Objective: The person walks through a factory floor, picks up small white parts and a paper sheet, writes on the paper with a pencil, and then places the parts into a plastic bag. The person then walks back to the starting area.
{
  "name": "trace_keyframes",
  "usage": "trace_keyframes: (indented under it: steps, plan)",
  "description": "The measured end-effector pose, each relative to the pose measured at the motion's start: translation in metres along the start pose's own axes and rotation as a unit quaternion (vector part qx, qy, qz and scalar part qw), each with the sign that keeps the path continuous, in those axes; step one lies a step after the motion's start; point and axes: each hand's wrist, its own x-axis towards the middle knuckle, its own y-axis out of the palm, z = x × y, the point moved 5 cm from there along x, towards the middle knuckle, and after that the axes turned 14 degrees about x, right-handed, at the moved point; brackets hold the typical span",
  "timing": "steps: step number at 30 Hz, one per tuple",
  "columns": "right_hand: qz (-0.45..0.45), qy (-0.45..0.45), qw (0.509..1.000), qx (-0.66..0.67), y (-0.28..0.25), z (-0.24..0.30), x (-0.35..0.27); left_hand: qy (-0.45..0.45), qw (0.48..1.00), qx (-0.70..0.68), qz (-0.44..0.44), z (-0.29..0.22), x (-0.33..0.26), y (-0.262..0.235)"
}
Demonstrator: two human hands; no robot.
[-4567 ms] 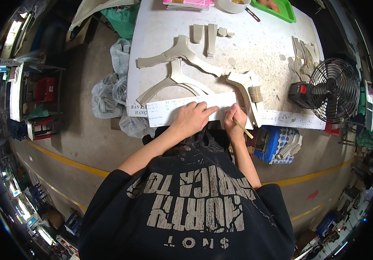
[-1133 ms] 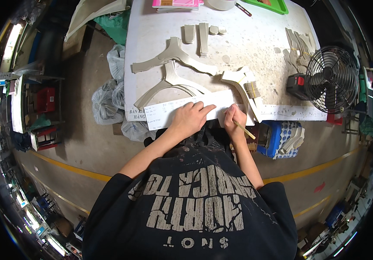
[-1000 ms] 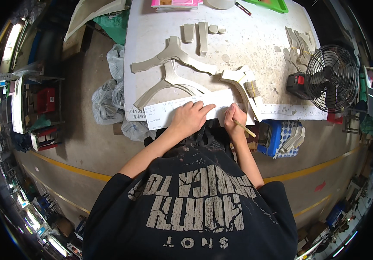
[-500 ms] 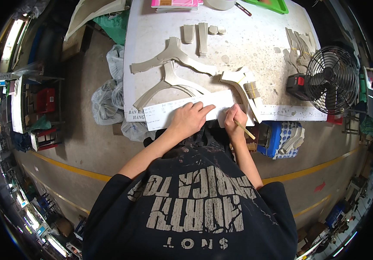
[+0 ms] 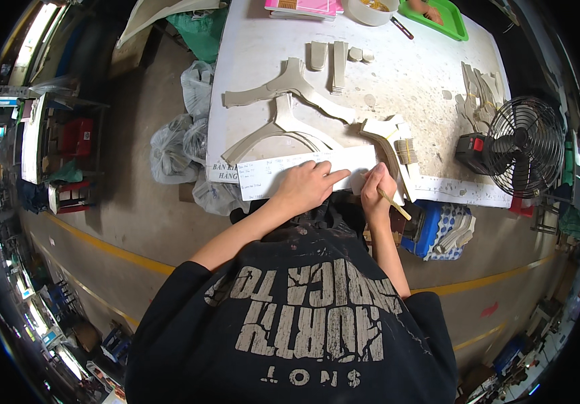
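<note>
A white sheet of paper (image 5: 258, 180) with handwriting lies at the table's near edge. My left hand (image 5: 309, 186) rests flat on it, fingers spread and index finger pointing right. At the paper's right end, my right hand (image 5: 378, 191) grips a yellowish pen or pencil (image 5: 395, 205), its back end slanting down to the right; the tip is hidden by my fingers. Beyond the paper lie stacks of pale Y-shaped cut pieces (image 5: 288, 82), (image 5: 283, 118). Next to my right hand is a stack of curved pale pieces (image 5: 379, 129) beside a small banded bundle (image 5: 406, 152).
On the white table (image 5: 411, 81) stand a black fan (image 5: 527, 145), banded strips (image 5: 482, 94), small pale pieces (image 5: 338, 67), pink packages (image 5: 303, 7) and a bowl (image 5: 371, 12). Another person's hand (image 5: 427, 9) is in a green tray (image 5: 452, 23). Plastic bags (image 5: 169, 151) sit left; a blue crate (image 5: 421, 232) is below right.
The view has shifted, so the table and its contents appear farther right, and more of the green tray shows. My left hand stays on the paper; my right hand still holds the pen or pencil.
</note>
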Motion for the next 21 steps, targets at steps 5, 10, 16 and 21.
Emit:
trace_keyframes:
  steps: [5,10,16,21]
  plan:
    - [-0.017,-0.049,0.999,-0.009,0.0,0.006,0.002,0.0,1.0,0.008,-0.005,0.001,0.0,0.005]
    - [-0.007,-0.069,0.997,-0.025,0.002,-0.006,-0.007,-0.001,1.0,-0.011,-0.006,0.001,0.001,0.007]
    - [0.014,-0.063,0.997,-0.031,0.005,-0.009,-0.007,-0.004,1.0,-0.014,0.01,0.0,0.003,0.003]
    - [0.011,-0.07,0.997,-0.034,0.006,-0.008,-0.007,-0.003,1.0,-0.013,0.022,0.0,0.005,0.003]
